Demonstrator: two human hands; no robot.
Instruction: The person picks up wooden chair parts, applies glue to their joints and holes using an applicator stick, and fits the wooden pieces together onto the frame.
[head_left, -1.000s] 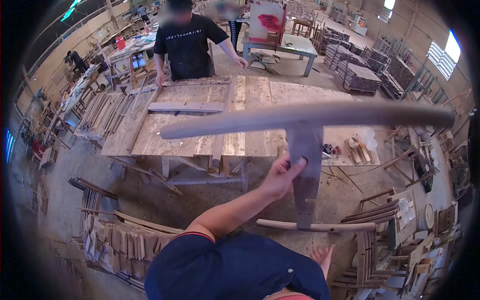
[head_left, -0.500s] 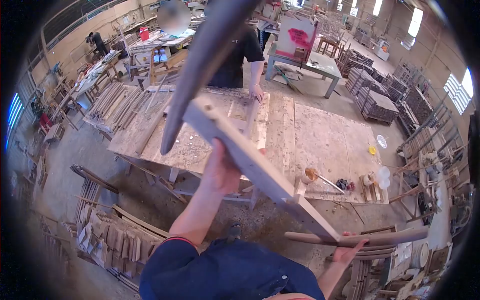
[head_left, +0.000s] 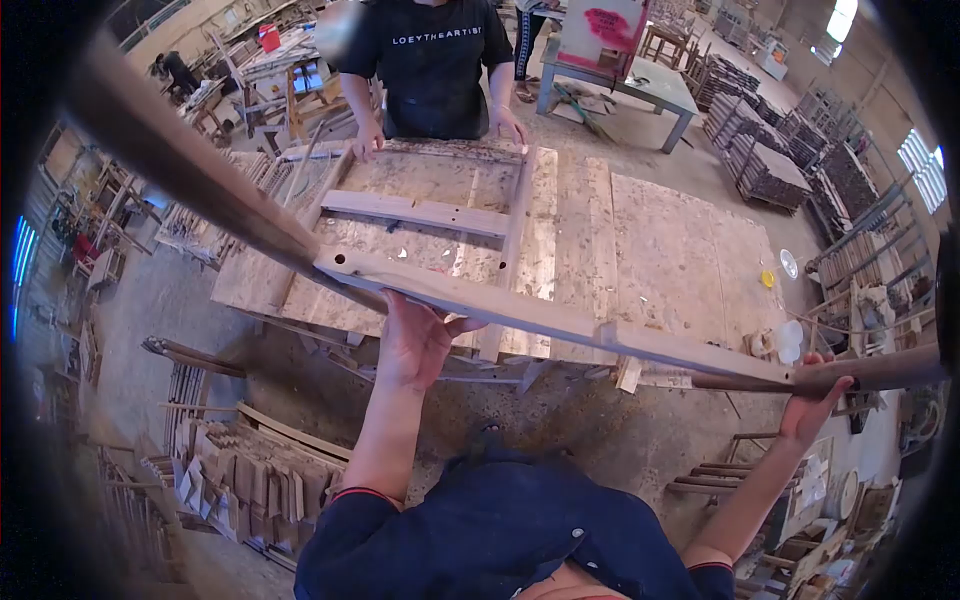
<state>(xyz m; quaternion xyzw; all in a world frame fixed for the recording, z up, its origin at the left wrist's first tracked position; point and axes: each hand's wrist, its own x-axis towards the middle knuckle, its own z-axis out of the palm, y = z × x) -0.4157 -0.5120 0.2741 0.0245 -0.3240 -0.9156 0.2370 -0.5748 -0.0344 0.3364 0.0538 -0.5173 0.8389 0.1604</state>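
Look past the far edge of your bench (head_left: 690,250) and you can read one line. It says "LOEYTHEARTIST" in pale capital letters, all in a row, across the chest of the black T-shirt (head_left: 435,65) on the person (head_left: 437,112) standing there. Farther back, behind the right half of that edge, a white board (head_left: 585,48) has a red patch (head_left: 612,30) with dark marks like letters, too small and blurry to read.

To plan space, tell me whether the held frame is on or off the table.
Off the table: left hand and right hand hold the frame up, and it crosses in front of the table's near edge.
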